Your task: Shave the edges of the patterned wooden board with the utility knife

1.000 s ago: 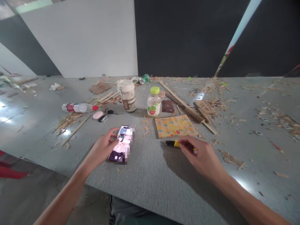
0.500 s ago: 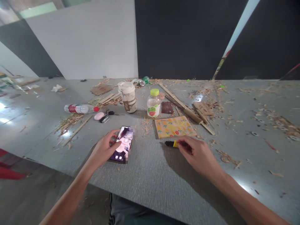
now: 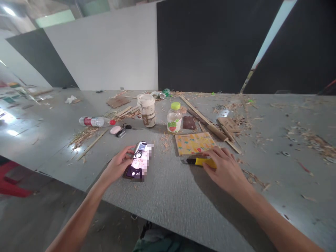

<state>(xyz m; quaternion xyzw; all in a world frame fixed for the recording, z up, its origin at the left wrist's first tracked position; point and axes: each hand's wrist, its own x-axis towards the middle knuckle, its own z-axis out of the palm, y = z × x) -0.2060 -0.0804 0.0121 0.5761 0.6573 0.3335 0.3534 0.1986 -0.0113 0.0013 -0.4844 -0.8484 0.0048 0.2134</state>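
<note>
My left hand (image 3: 119, 163) is closed at the left edge of a smartphone (image 3: 139, 162). The thumb lies by the edge of its lit screen, and part of the screen is blurred out. My right hand (image 3: 227, 169) has its fingers apart over a yellow tool with a black end (image 3: 204, 162), which lies on the table. Its far end is under the fingers, and I cannot tell its exact kind. Just beyond that hand lies a flat patterned piece (image 3: 195, 142) in orange and yellow. A clear jar with a lime-green lid (image 3: 174, 120) stands behind it.
A paper cup (image 3: 148, 113) stands left of the jar. Farther left lie a red-capped plastic bottle (image 3: 94, 121) and a pink oval item (image 3: 115, 130). Wood strips (image 3: 210, 124), a green can (image 3: 165, 93) and shavings litter the grey table (image 3: 168, 196). Upright panels (image 3: 105, 52) stand behind.
My right fingers have loosened and spread, so more of the yellow tool shows. My left thumb has drawn back from the phone's screen, whose picture has changed. The view has shifted slightly.
</note>
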